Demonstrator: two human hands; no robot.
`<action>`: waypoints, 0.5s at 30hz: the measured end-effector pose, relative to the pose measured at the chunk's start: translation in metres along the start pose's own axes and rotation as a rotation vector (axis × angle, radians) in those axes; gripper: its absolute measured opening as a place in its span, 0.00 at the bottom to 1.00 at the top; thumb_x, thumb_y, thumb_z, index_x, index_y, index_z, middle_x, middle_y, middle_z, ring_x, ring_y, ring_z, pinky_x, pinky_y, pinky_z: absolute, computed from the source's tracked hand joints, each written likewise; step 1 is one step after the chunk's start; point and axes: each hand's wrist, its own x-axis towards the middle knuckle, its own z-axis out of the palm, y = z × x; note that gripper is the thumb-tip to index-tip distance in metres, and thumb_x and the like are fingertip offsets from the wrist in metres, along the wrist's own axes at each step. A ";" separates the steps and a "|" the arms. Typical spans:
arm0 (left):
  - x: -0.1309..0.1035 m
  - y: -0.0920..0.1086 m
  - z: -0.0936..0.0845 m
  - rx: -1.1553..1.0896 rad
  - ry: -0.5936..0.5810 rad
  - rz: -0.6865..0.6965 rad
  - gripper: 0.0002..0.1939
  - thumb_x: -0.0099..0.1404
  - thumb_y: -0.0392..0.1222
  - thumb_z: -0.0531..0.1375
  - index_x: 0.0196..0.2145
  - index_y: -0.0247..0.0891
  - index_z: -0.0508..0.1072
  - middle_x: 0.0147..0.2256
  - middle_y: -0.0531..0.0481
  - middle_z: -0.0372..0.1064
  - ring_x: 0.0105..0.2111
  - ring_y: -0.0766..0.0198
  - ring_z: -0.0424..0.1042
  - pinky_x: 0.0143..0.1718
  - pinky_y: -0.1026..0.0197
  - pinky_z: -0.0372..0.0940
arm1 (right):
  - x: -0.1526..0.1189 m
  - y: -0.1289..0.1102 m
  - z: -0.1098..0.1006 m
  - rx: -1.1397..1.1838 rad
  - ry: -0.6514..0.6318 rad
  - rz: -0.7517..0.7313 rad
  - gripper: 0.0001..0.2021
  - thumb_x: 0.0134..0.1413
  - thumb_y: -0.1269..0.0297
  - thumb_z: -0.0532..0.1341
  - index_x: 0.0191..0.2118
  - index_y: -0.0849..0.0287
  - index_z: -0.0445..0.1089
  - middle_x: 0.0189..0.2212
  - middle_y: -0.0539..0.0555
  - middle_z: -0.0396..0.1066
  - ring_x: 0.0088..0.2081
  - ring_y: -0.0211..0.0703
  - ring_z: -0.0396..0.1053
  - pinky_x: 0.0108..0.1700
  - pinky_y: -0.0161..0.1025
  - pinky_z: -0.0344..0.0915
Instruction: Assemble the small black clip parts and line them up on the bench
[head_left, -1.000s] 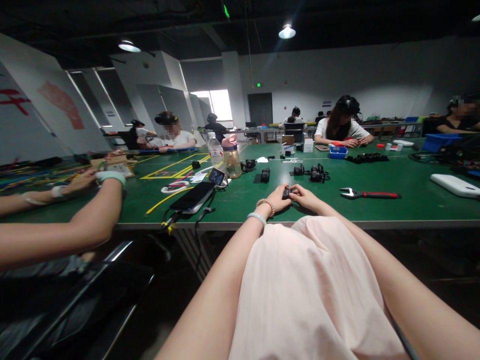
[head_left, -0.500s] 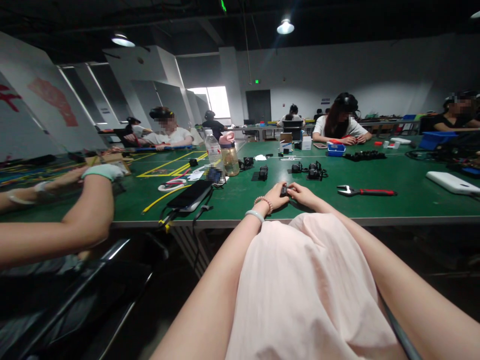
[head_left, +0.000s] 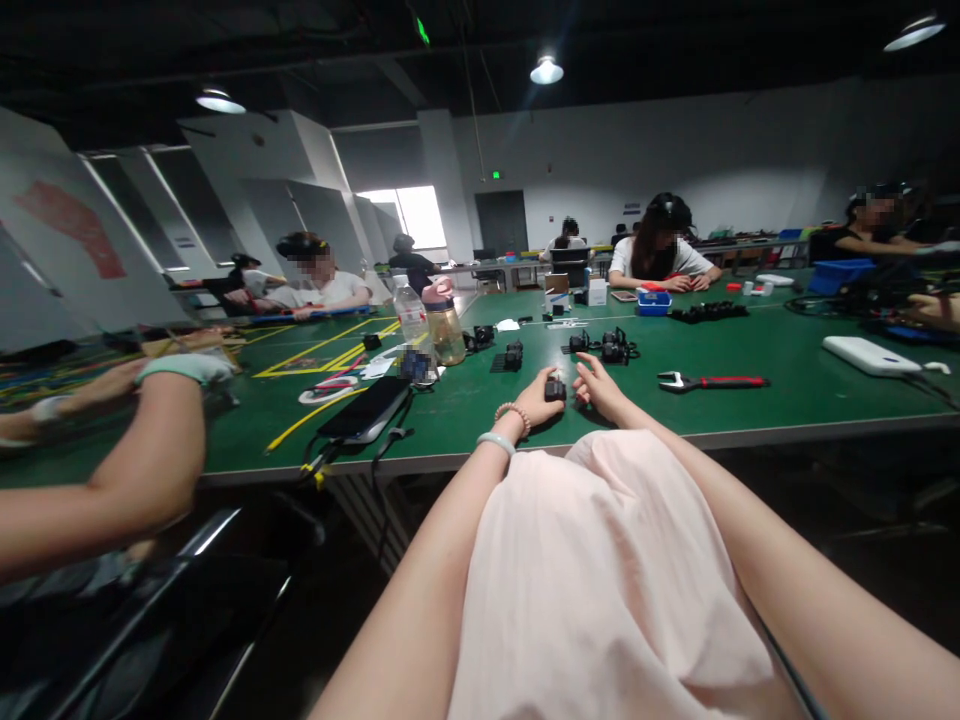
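Note:
Near the table's front edge, my left hand (head_left: 535,402) has its fingers around a small black device (head_left: 555,388), too small to name more exactly. My right hand (head_left: 597,388) is just to the right of it, apart from the device, with thumb and fingers spread and nothing visible between them. Beyond my hands lie more black devices: one (head_left: 513,354) on the left with a dark grid-like piece beside it, and a pair with straps, of which the larger (head_left: 616,346) is on the right.
An adjustable wrench (head_left: 712,382) with red-and-black handle lies to the right, a white power bank (head_left: 870,356) farther right. To the left are a phone (head_left: 366,408), cables, a clear bottle (head_left: 409,308) and an amber bottle (head_left: 447,335). A co-worker's arm (head_left: 161,440) reaches in at left.
My right hand has come off the black device and its fingers have opened. My left hand keeps the device, which now shows more fully. The view has shifted slightly right.

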 end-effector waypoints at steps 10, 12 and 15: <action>0.001 -0.001 -0.004 -0.106 0.033 -0.074 0.39 0.42 0.41 0.62 0.50 0.40 0.49 0.42 0.48 0.64 0.40 0.63 0.66 0.44 0.59 0.58 | -0.003 0.000 -0.022 -0.594 0.357 -0.193 0.12 0.46 0.64 0.47 0.36 0.60 0.63 0.26 0.53 0.63 0.29 0.40 0.60 0.36 0.38 0.57; 0.000 -0.002 -0.003 -0.052 0.067 -0.090 0.38 0.42 0.44 0.62 0.50 0.40 0.51 0.42 0.48 0.65 0.41 0.62 0.65 0.45 0.59 0.58 | -0.004 -0.001 -0.025 -0.666 0.369 -0.202 0.12 0.45 0.67 0.47 0.35 0.61 0.63 0.28 0.55 0.62 0.32 0.42 0.59 0.38 0.39 0.56; 0.000 -0.004 -0.002 0.021 0.111 -0.094 0.38 0.42 0.50 0.62 0.50 0.40 0.53 0.41 0.48 0.65 0.41 0.60 0.65 0.44 0.59 0.58 | -0.012 -0.005 -0.029 -0.796 0.458 -0.157 0.12 0.44 0.70 0.47 0.35 0.63 0.63 0.34 0.60 0.59 0.39 0.47 0.55 0.43 0.44 0.53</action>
